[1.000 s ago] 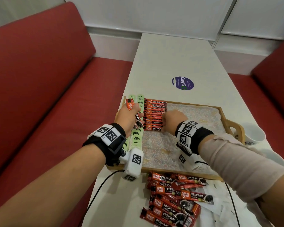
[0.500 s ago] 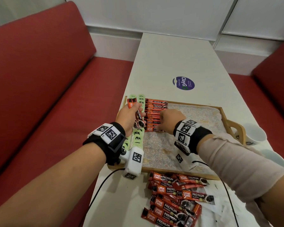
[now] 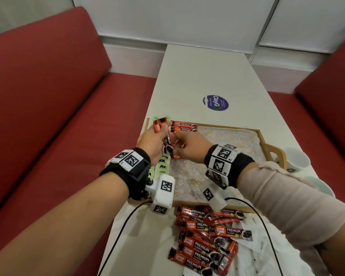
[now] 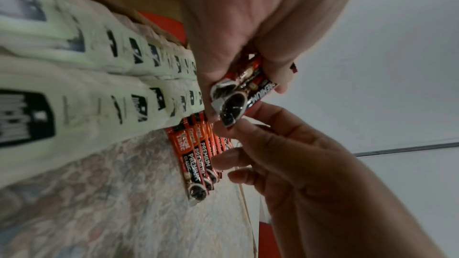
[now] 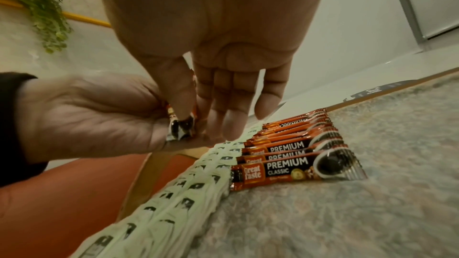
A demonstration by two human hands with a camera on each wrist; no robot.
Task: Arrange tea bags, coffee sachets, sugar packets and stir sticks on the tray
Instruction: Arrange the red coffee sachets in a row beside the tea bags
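Coffee sachets [image 3: 184, 127] lie in a row on the wooden tray [image 3: 263, 140], beside pale green packets [image 5: 174, 189], on a white table [image 3: 197, 76] between red benches [image 3: 48, 86]. The left hand [image 3: 153, 139] grips a small bundle of sachets [image 4: 244, 89] above the tray; the right hand [image 3: 189, 144] seems to pinch its lower end. Only the head view shows loose sachets [image 3: 205, 242] and white cups [image 3: 297, 160].

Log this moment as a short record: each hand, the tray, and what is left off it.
left hand: grips a small bunch of coffee sachets above the tray's left end
right hand: thumb and forefinger pinch the lower end of one sachet in that bunch
tray: two columns of pale green packets along the left edge, a row of coffee sachets beside them
off tray: loose pile of sachets on the table near the front rim
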